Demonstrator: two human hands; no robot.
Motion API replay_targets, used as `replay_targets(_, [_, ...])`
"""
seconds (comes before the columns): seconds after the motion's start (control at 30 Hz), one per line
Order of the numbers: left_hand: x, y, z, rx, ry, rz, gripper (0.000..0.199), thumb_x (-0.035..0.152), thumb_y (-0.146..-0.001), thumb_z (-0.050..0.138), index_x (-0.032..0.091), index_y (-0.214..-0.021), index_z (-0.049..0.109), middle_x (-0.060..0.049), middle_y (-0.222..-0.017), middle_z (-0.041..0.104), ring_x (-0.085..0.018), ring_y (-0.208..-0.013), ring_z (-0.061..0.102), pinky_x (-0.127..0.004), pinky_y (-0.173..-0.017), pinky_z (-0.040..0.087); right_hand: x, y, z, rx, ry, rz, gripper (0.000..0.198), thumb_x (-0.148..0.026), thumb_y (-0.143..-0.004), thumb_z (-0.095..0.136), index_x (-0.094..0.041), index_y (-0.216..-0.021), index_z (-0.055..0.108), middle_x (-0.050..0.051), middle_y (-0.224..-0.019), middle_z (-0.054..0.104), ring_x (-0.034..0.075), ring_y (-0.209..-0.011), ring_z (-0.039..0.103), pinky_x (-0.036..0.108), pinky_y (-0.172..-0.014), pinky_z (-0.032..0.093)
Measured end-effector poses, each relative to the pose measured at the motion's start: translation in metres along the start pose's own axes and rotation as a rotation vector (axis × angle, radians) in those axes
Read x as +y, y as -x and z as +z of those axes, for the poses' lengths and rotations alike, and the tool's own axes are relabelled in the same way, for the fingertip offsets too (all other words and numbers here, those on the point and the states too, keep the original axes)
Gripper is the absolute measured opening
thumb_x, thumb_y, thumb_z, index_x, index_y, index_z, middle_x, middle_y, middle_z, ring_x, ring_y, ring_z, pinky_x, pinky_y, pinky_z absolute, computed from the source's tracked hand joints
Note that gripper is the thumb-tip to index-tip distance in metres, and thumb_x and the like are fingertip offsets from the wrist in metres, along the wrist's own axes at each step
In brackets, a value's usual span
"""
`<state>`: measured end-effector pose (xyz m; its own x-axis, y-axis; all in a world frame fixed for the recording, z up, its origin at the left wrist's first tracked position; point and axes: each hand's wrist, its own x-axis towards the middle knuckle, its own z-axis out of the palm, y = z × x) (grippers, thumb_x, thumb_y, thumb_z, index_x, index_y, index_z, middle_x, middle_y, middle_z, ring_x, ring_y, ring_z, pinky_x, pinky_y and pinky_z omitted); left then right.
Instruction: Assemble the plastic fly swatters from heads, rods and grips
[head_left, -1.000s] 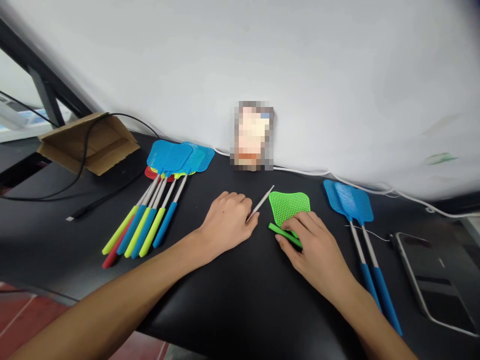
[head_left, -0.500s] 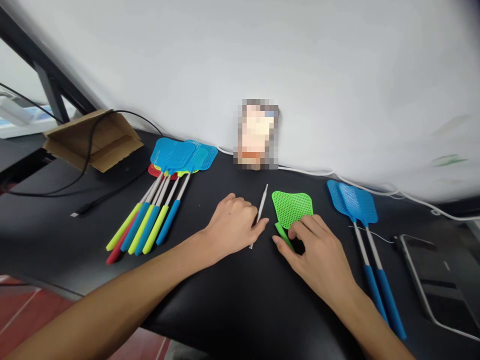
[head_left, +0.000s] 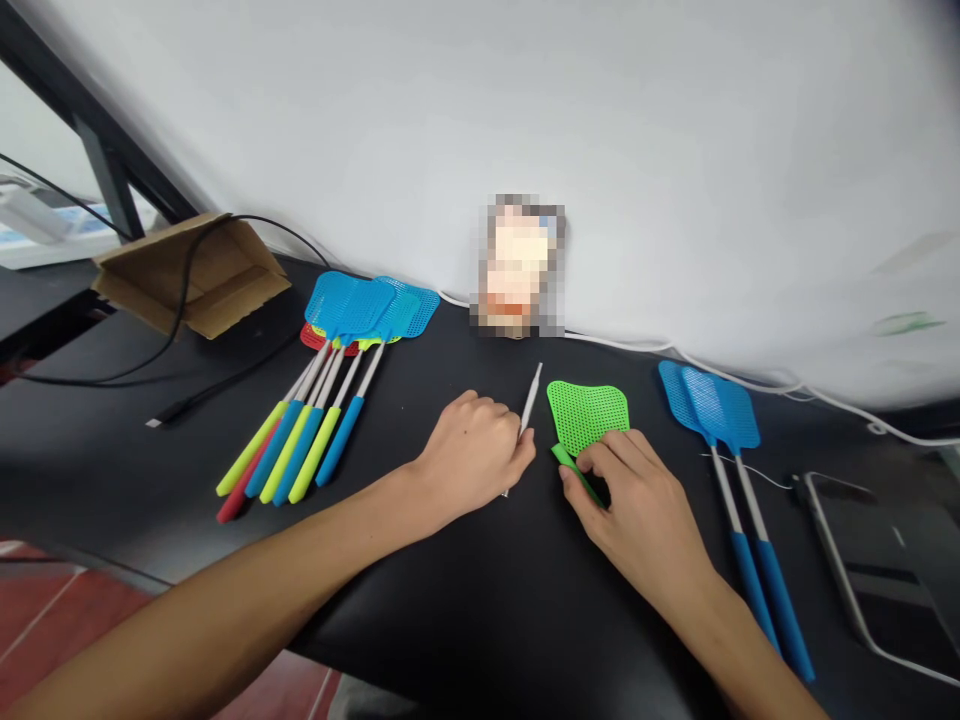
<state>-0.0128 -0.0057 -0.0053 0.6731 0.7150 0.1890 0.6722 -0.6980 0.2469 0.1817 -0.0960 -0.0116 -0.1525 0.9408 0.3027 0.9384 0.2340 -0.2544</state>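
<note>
My left hand [head_left: 476, 450] is closed around a thin metal rod [head_left: 532, 393], whose tapered upper end sticks out past the knuckles. Thumb and fingers of my right hand [head_left: 637, 485] pinch a green handle [head_left: 571, 466] on the black table. Just above it lies a green fly swatter head [head_left: 587, 415], partly behind my right fingers. Off to the right, two blue fly swatters [head_left: 724, 410] lie side by side. A bunch of several fly swatters [head_left: 352, 305], with blue, yellow-green and red parts, is fanned out left of my left hand.
An open cardboard box [head_left: 191, 285] stands at the back left, with black cables [head_left: 180, 300] around it. A blurred-out phone-shaped object [head_left: 517, 265] leans against the wall. A white cable [head_left: 622, 345] runs along the wall. Another phone-like device [head_left: 877, 560] lies at the right.
My right thumb has closed in against the green handle, and my left thumb has drawn in toward the rod. The swatters lie as before; the view has shifted slightly.
</note>
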Motion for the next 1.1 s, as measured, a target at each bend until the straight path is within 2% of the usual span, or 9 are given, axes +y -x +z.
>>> replay_targets(0.1, [0.004,0.000,-0.001,0.028,0.153,-0.034,0.039,0.026,-0.103,0.045,0.015,-0.071,0.063,-0.004,-0.067,0.065,-0.018,-0.062,0.060,-0.037,-0.075,0.045,0.000,-0.002,-0.004,0.036,-0.057,0.024,0.018,-0.031,-0.103,0.054,-0.022,-0.087,0.054,0.006,-0.085,0.059,0.025,-0.085,0.056,0.040,-0.076,0.046])
replay_targets(0.23, [0.004,0.001,-0.009,0.083,0.666,-0.186,0.037,0.039,-0.107,0.046,0.018,-0.081,0.061,0.004,-0.061,0.053,-0.011,-0.054,0.049,-0.026,-0.060,0.039,0.000,-0.002,-0.007,0.097,-0.141,0.155,0.018,-0.036,-0.106,0.047,-0.022,-0.100,0.056,0.008,-0.092,0.065,0.025,-0.086,0.063,0.038,-0.074,0.047])
replay_targets(0.33, [0.001,0.000,-0.013,0.210,0.969,-0.264,0.035,0.044,-0.106,0.048,0.017,-0.090,0.064,0.004,-0.065,0.053,-0.010,-0.058,0.051,-0.023,-0.057,0.040,-0.001,0.001,-0.008,0.137,-0.191,0.236,0.019,-0.039,-0.106,0.048,-0.022,-0.109,0.055,0.009,-0.096,0.070,0.026,-0.086,0.069,0.037,-0.072,0.050])
replay_targets(0.47, [-0.001,-0.002,-0.012,0.375,1.232,-0.278,0.032,0.045,-0.104,0.054,0.017,-0.094,0.064,0.002,-0.069,0.059,-0.009,-0.060,0.052,-0.022,-0.058,0.042,-0.004,0.002,-0.008,0.176,-0.241,0.164,0.015,-0.033,-0.104,0.053,-0.022,-0.114,0.055,0.007,-0.100,0.070,0.024,-0.091,0.070,0.035,-0.076,0.052])
replay_targets(0.57, [0.000,-0.004,-0.009,0.410,1.329,-0.287,0.027,0.042,-0.103,0.057,0.017,-0.095,0.063,0.002,-0.069,0.060,-0.009,-0.059,0.052,-0.022,-0.059,0.043,-0.008,0.001,-0.009,0.192,-0.238,0.067,0.009,-0.027,-0.102,0.055,-0.023,-0.110,0.056,0.005,-0.097,0.066,0.021,-0.090,0.067,0.033,-0.077,0.052])
replay_targets(0.67, [0.002,-0.004,-0.007,0.390,1.393,-0.308,0.022,0.039,-0.102,0.060,0.018,-0.097,0.059,0.003,-0.069,0.063,-0.009,-0.059,0.053,-0.022,-0.059,0.043,-0.010,0.000,-0.009,0.216,-0.233,0.014,0.007,-0.023,-0.101,0.058,-0.022,-0.108,0.057,0.004,-0.095,0.065,0.020,-0.089,0.065,0.032,-0.077,0.051])
replay_targets(0.9, [0.006,-0.002,-0.004,0.349,1.450,-0.307,0.020,0.037,-0.102,0.062,0.019,-0.100,0.055,0.003,-0.068,0.065,-0.009,-0.059,0.054,-0.022,-0.059,0.043,-0.009,0.000,-0.009,0.264,-0.255,0.001,0.011,-0.020,-0.099,0.061,-0.022,-0.109,0.058,0.003,-0.095,0.064,0.019,-0.089,0.065,0.031,-0.080,0.051])
replay_targets(1.1, [0.006,-0.004,-0.003,0.337,1.458,-0.336,0.020,0.037,-0.100,0.063,0.019,-0.102,0.053,0.002,-0.068,0.067,-0.009,-0.058,0.054,-0.022,-0.059,0.044,-0.009,0.000,-0.008,0.248,-0.271,0.005,0.011,-0.019,-0.099,0.062,-0.022,-0.109,0.059,0.002,-0.096,0.065,0.018,-0.090,0.065,0.030,-0.081,0.050])
